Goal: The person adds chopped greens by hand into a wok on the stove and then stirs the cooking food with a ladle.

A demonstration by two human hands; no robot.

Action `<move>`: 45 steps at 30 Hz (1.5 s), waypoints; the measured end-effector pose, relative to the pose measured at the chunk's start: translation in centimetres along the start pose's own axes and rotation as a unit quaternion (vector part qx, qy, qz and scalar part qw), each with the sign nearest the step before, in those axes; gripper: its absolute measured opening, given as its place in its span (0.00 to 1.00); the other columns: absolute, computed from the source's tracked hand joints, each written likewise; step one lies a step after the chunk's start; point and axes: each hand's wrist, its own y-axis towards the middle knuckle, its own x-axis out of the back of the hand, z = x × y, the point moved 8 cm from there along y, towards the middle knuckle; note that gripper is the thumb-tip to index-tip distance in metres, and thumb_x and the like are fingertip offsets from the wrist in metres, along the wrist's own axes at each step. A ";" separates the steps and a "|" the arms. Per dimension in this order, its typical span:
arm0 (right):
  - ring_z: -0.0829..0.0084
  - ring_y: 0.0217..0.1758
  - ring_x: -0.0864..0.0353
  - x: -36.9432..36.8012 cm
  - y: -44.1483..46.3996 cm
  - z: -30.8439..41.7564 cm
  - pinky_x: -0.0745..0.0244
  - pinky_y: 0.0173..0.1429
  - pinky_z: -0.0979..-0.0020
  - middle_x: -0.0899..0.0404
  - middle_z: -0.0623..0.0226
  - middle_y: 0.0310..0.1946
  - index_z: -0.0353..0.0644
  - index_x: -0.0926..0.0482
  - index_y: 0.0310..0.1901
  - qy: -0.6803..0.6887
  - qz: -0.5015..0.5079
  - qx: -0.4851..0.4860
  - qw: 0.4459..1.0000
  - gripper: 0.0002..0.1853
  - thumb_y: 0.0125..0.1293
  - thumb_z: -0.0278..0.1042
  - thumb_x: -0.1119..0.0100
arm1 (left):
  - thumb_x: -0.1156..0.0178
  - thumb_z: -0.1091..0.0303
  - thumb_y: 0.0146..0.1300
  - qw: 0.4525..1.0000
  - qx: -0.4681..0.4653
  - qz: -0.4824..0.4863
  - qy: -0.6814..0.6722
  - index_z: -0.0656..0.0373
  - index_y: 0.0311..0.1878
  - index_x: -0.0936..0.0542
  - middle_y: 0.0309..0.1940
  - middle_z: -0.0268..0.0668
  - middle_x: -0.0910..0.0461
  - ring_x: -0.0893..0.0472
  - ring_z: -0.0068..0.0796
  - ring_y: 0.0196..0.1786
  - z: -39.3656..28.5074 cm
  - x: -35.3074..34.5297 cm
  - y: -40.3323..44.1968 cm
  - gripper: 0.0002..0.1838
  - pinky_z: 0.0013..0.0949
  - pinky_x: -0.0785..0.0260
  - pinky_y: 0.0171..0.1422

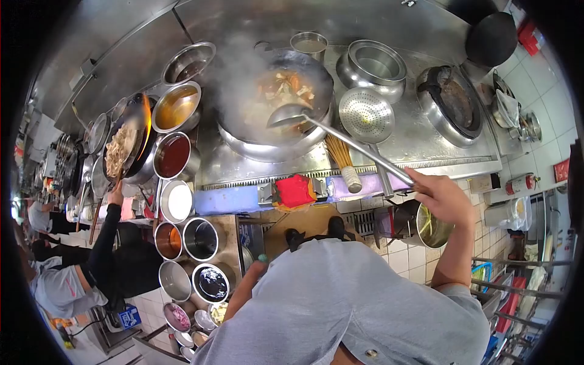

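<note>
My right hand (pixel 439 198) is wrapped round the handle end of a long metal ladle (pixel 359 146). The ladle's bowl hangs over a large steaming wok (pixel 243 131), where pieces of food (pixel 285 88) lie in liquid at the back. Low beside my body, my left hand (pixel 258 266) is small in view near a greenish object; its fingers are too hidden to make out. A round perforated strainer (pixel 367 115) lies right of the wok, and a bamboo brush (pixel 342 161) rests between them at the stove's front.
Pots of sauce (pixel 172 155) and bowls stand on the left. At far left a co-worker's hand (pixel 115 193) holds a flaming wok (pixel 141 146). A lidded steel pot (pixel 372 70) and a dark pan (pixel 451 103) stand back right. Folded cloths (pixel 226 200) line the front edge.
</note>
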 end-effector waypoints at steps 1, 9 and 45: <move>0.59 0.29 0.28 -1.3 0.7 -0.4 0.34 0.35 0.67 0.27 0.58 0.26 0.44 0.39 0.53 0.011 0.015 -0.002 1.000 0.26 0.49 0.25 0.52 | 0.54 0.67 0.46 0.999 -0.036 0.017 0.029 0.60 0.33 0.24 0.28 0.48 0.24 0.23 0.45 0.32 -0.7 0.3 0.1 0.13 0.39 0.31 0.35; 0.58 0.29 0.28 -8.8 5.8 -0.2 0.34 0.36 0.67 0.28 0.55 0.26 0.44 0.43 0.56 0.122 -0.011 0.005 0.992 0.27 0.51 0.28 0.52 | 0.52 0.64 0.45 0.996 0.059 -0.018 -0.057 0.63 0.31 0.24 0.38 0.52 0.28 0.27 0.46 0.41 1.6 1.0 3.9 0.14 0.38 0.33 0.42; 0.85 0.14 0.40 -18.5 5.5 -7.3 0.47 0.13 0.82 0.38 0.74 0.16 0.40 0.38 0.42 0.558 -0.175 -0.147 0.798 0.11 0.56 0.26 0.52 | 0.50 0.64 0.42 0.994 -0.092 0.007 0.056 0.60 0.27 0.24 0.28 0.49 0.25 0.25 0.44 0.35 -4.5 4.4 1.9 0.11 0.39 0.32 0.40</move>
